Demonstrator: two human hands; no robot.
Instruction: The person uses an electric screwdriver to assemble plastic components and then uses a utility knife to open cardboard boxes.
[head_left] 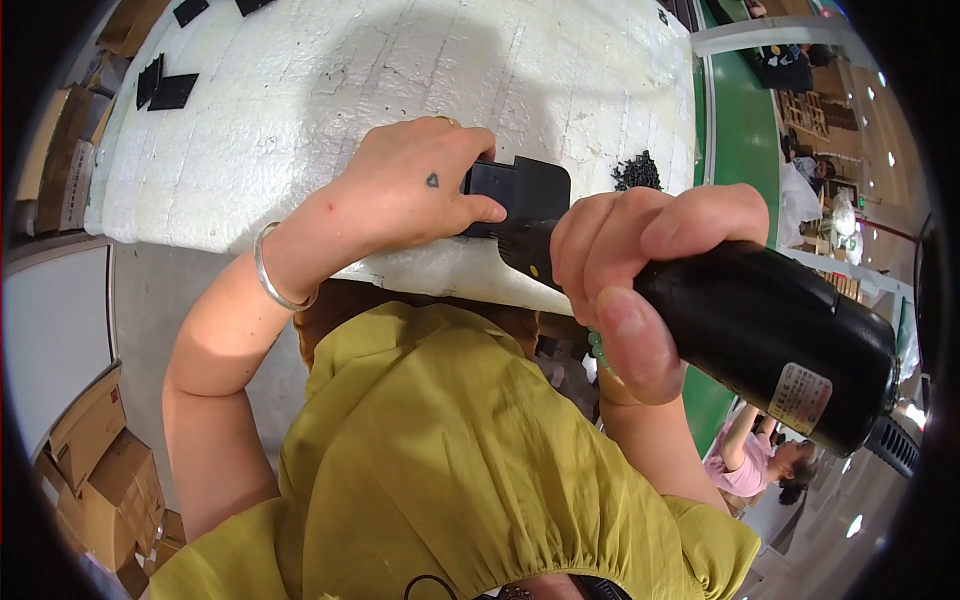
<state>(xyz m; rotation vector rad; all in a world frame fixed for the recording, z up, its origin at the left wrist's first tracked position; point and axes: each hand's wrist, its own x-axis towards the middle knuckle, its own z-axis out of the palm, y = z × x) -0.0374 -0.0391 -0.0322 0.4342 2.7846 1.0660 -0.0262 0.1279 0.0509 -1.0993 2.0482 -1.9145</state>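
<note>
My left hand [425, 185] presses a black plastic piece [543, 188] onto the white-covered table near its front edge. Thumb and fingers pinch the boxy end of that piece, and its thin flat flap sticks out to the right. Wrapped in my right hand [660, 250] is a black corded power tool [770, 325] with a thick round body and a pale label. Its narrow head points left and down, close beside the plastic piece; I cannot tell whether they touch. Right of the piece lies a small heap of black plastic scraps [637, 172].
The table [250, 130] has a white, wrinkled cover. Several flat black pieces [174, 92] lie at its far left. Cardboard boxes [115, 490] stand at the lower left, and more boxes [65, 175] beyond the left edge. A person in pink [745, 465] is at the right.
</note>
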